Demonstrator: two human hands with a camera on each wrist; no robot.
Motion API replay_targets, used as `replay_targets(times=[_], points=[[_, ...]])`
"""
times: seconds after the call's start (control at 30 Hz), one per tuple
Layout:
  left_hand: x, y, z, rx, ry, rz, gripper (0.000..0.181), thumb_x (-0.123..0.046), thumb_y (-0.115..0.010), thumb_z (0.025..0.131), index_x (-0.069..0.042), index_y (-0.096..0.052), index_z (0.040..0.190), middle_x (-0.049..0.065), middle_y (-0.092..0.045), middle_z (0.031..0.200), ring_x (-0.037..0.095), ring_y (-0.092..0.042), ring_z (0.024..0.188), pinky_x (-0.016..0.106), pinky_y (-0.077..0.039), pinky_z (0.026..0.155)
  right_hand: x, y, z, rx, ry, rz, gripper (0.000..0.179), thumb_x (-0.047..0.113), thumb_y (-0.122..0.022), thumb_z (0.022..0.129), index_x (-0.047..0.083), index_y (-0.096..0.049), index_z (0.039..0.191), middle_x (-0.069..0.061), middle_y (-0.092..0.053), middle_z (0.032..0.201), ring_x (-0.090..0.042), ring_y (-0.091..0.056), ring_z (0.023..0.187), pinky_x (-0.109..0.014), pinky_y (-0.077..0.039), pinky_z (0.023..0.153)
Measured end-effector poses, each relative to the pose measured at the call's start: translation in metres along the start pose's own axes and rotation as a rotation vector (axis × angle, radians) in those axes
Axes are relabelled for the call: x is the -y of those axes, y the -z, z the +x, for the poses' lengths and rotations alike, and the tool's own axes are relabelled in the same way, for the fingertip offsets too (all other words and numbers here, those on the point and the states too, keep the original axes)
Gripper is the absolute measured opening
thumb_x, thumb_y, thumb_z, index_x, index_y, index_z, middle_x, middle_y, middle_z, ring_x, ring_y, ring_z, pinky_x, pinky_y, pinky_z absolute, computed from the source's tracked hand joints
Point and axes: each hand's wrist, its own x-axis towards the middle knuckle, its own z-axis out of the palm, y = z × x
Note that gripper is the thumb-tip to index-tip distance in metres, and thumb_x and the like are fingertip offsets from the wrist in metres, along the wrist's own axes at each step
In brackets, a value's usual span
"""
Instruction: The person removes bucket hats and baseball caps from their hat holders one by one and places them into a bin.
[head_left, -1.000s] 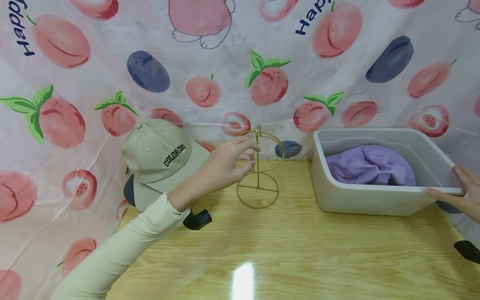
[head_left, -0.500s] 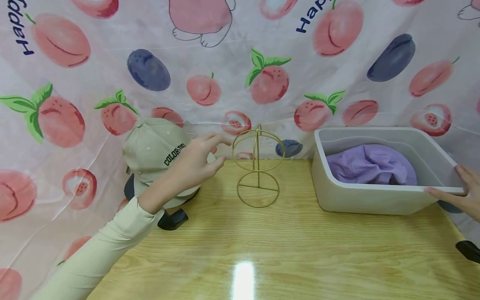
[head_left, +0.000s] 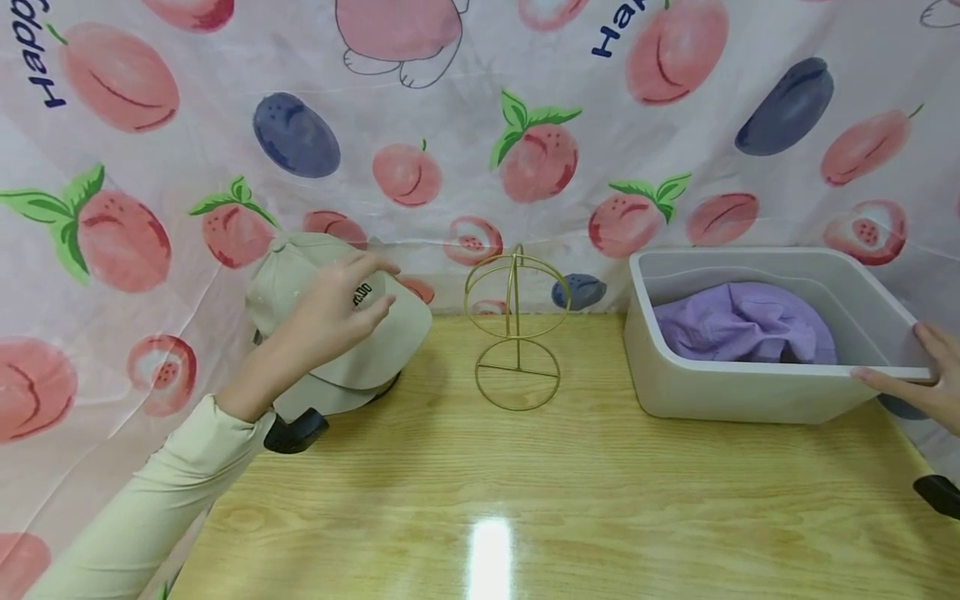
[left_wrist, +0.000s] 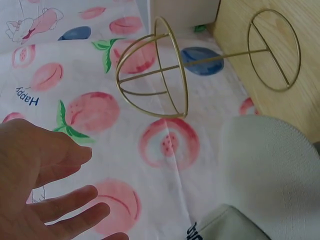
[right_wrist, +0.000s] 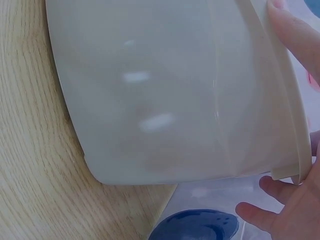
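In the head view my left hand [head_left: 330,312] is over a beige baseball cap [head_left: 401,337], partly hiding its black lettering. Its fingers are loosely bent with nothing between them. That cap sits on another light cap [head_left: 318,398] at the table's left side. My right hand [head_left: 933,379] holds the front right corner of a pale grey plastic bin [head_left: 735,392], thumb on the front rim and fingers at the right side. The right wrist view shows the bin's outer wall [right_wrist: 150,100] close up. Inside the bin lies a crumpled purple fabric hat [head_left: 742,325].
A gold wire hat stand [head_left: 518,354] stands between the caps and the bin, bearing nothing. Behind the wooden table [head_left: 525,483] hangs a fruit-printed cloth [head_left: 450,108], which also covers the left side. Black wrist mounts [head_left: 296,431] show near both hands.
My left hand has moved left from beside the wire stand to over the beige cap. The right hand has stayed at the bin's corner, and the caps and stand have not moved.
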Motion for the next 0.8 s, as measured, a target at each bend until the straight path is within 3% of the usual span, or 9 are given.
replay_targets(times=[0.3,0.53,0.8], points=[[0.006,0.014,-0.003,-0.008,0.071,0.060,0.029,-0.006,-0.064,0.085,-0.002,-0.062,0.113,0.016,-0.059,0.117,0.033,-0.053,0.112,0.049,-0.041,0.092,0.000,0.001,0.000,0.001,0.006,-0.003,0.104,0.045,-0.061,0.086,-0.007,0.006,0.145,-0.033,0.005,0.150,-0.050,0.000,0.136,-0.061,-0.007,0.107],[0.014,0.024,-0.005,-0.010,0.080,0.087,0.031,-0.006,-0.067,0.084,-0.002,-0.061,0.114,0.017,-0.059,0.118,0.034,-0.051,0.114,0.050,-0.039,0.093,0.000,0.001,0.000,0.006,0.013,0.002,0.104,0.045,-0.061,0.085,-0.008,0.006,0.145,-0.034,0.004,0.149,-0.049,0.001,0.137,-0.061,-0.006,0.107],[0.029,0.033,-0.005,-0.061,0.104,0.093,0.033,-0.002,-0.069,0.080,-0.001,-0.062,0.112,0.021,-0.058,0.118,0.040,-0.047,0.115,0.052,-0.035,0.095,0.002,0.001,-0.001,0.003,0.013,0.001,0.104,0.045,-0.061,0.085,-0.008,0.005,0.145,-0.033,0.005,0.150,-0.048,0.003,0.137,-0.060,-0.005,0.107]])
